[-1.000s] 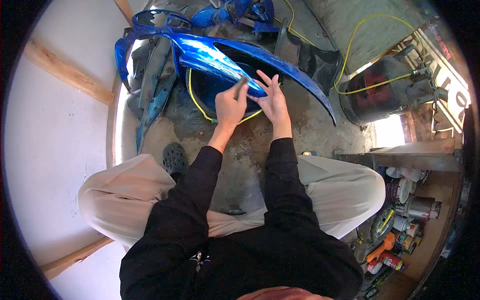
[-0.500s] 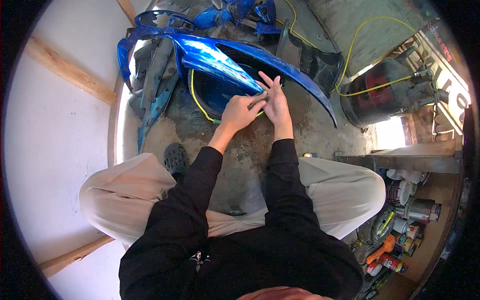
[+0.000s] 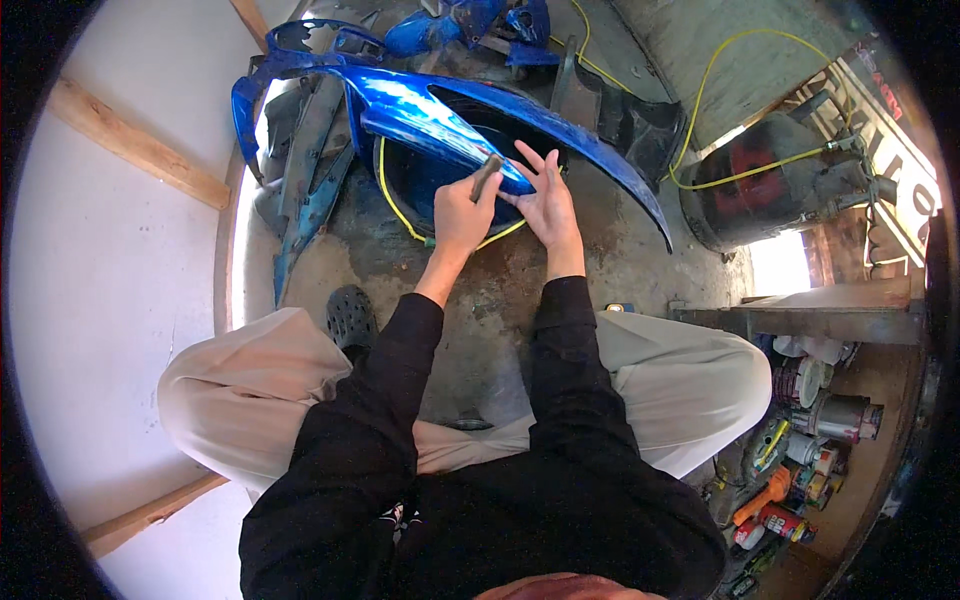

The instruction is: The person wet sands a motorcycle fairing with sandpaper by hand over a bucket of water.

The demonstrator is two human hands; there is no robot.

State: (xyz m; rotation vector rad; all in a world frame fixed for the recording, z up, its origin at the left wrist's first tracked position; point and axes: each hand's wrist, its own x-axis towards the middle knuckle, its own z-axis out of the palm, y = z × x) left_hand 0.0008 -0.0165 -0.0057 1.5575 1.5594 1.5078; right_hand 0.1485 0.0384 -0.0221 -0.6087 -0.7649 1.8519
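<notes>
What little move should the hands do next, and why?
Maybe slide the dark strip gently along the blue panel, because the left hand grips the strip close to the panel's narrow tip, and the open right hand seems to steady that tip.

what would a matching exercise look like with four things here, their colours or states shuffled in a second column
Column one:
1. Left hand
2. Right hand
3. Large curved panel
4. Tank at the right

Column two:
A. Open, fingers spread
B. Crossed by a yellow hose
C. Gripping a small dark piece
D. Glossy blue with bright pale streaks

Right pairs: 1-C, 2-A, 3-D, 4-B
</notes>
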